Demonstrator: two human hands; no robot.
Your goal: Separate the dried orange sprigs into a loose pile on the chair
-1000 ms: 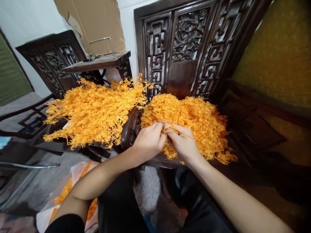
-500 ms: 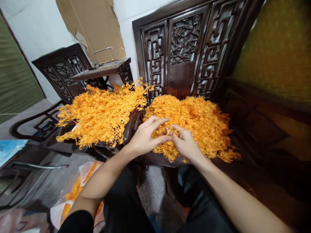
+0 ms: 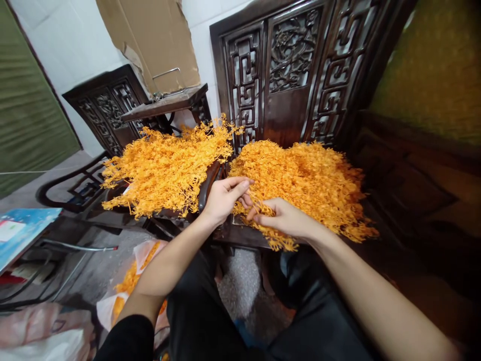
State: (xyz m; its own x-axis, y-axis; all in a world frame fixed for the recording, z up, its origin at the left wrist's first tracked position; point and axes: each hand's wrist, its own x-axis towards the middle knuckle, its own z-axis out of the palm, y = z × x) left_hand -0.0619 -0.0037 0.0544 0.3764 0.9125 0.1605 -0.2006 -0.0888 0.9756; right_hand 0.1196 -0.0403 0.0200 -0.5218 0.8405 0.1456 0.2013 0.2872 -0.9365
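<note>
A large heap of orange, curly plastic-looking pieces (image 3: 311,185) covers the dark wooden seat in front of me. A second orange heap (image 3: 165,170) lies to its left, past the chair's armrest. My left hand (image 3: 229,198) is closed at the front left edge of the right heap, thumb and fingers pinched on an orange strand. My right hand (image 3: 280,218) is closed beside it, its thumb and fingers around orange pieces at the heap's front edge. The fingertips of both hands are close together, with orange strands between them.
The carved wooden chair back (image 3: 289,115) stands behind the right heap. A small wooden table (image 3: 165,105) is at the back left, near cardboard (image 3: 150,45). Plastic bags with orange pieces (image 3: 130,276) sit on the floor at left, near a blue board (image 3: 28,230).
My left hand has turned and its fingers have closed in. My right hand has moved slightly lower, and more orange strands show below it. The whole view has shifted a little.
</note>
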